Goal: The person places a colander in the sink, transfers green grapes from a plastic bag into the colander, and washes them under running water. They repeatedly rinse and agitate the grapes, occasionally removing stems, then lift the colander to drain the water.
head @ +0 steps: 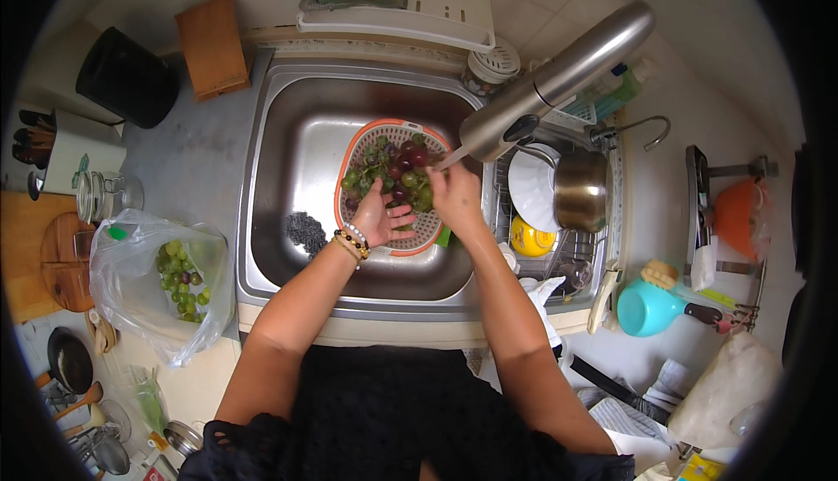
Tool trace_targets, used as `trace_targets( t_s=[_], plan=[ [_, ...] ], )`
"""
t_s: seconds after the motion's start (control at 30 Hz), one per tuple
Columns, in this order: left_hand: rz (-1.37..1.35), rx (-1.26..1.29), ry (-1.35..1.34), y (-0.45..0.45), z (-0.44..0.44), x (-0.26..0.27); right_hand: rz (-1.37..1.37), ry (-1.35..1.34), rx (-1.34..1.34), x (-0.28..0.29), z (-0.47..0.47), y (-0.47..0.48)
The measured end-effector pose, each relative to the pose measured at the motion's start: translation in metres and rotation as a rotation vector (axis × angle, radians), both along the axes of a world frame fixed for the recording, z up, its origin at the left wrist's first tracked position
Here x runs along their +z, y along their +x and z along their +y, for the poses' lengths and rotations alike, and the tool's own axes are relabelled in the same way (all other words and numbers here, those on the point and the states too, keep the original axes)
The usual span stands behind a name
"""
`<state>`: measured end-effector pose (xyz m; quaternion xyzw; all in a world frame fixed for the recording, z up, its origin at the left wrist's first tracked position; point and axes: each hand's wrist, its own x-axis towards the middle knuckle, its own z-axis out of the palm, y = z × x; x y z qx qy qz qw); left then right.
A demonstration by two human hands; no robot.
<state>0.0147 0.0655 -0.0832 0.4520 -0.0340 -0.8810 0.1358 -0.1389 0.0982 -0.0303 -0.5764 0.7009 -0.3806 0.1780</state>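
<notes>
In the steel sink, an orange-rimmed plastic colander (337,209) holds bunches of green and dark red grapes (386,163). My left hand (382,219), with beaded bracelets at the wrist, is palm up over the colander, its fingers spread beside the fruit and no grapes in its grasp. Close by on the right, my right hand (456,196) has curled fingers at a bunch of grapes (419,194); the fingertips are blurred. A thin stream of water (453,157) runs from the faucet (510,121) onto that hand and the fruit.
Left of the sink (294,153), a clear plastic bag (124,271) contains more green grapes. A dark drain strainer (305,232) is in the basin. To the right, a wire dish rack (504,183) bears a white bowl, a steel pot (581,191) and a yellow bowl (531,237).
</notes>
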Motion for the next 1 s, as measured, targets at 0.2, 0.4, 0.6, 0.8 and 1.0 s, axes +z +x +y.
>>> trace_targets(
  t_s=[0.2,0.4,0.6,0.8,1.0],
  plan=[
    [-0.139,0.096,0.108,0.013,0.023,-0.018,0.085,0.099,0.008,0.009,-0.007,0.010],
    [-0.051,0.175,0.171,0.022,0.019,-0.022,0.052,0.112,-0.061,0.031,-0.002,0.025],
    [-0.372,-0.035,-0.351,0.024,0.023,-0.015,0.159,0.271,-0.017,0.019,-0.009,0.017],
    [-1.401,-0.218,-1.451,0.117,-0.030,-0.036,-0.047,0.170,-0.134,0.032,0.001,0.020],
    [-1.253,-0.923,-1.537,0.117,-0.099,-0.078,0.040,0.248,-0.101,0.032,-0.007,0.023]
  ],
)
